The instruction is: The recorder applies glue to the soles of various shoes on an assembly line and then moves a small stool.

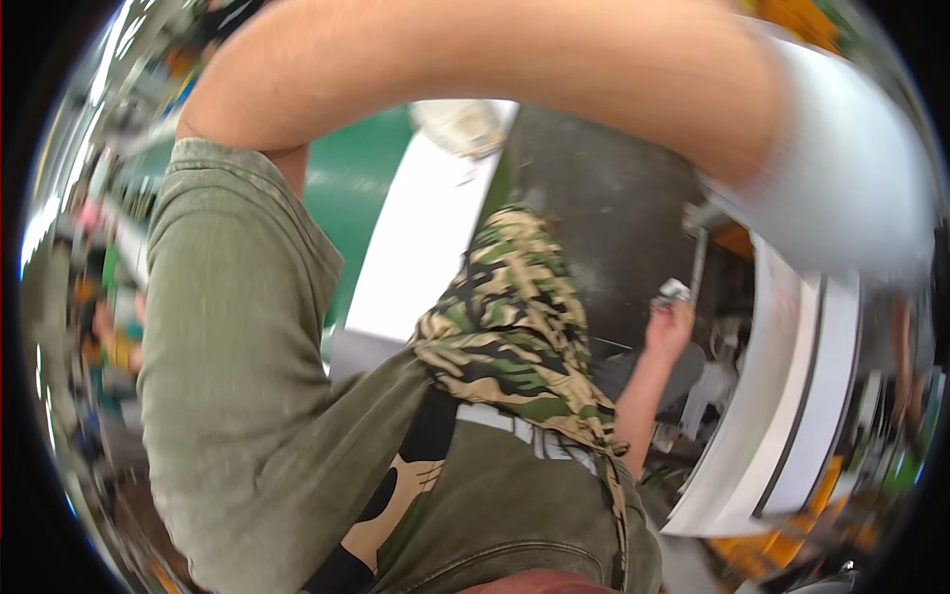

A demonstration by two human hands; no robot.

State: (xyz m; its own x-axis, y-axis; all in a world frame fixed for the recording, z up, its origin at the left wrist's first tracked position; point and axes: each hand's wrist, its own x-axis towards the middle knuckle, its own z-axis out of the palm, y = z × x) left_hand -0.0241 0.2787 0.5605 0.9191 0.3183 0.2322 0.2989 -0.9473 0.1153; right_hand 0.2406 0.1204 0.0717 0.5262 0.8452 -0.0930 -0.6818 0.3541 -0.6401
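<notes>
Head view, right hand [672,325], silvery piece [675,290] at fingertips

Shirt [237,307] olive green. Apron [520,297] camo: black, tan, green. Far-left floor [368,183] plain green, sheet [421,243] beside it white. Panel [836,396] at right white, black stripe. Piece [675,290] in right hand [671,325] silvery.

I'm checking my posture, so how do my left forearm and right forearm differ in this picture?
Your left forearm looms large across the top; your right forearm looks smaller, lower down. The left forearm runs roughly sideways, the right forearm points up. The left forearm ends in a blurred pale covering, while the right forearm leads to a bare right hand holding a small silvery object. Both show bare skin.
</notes>
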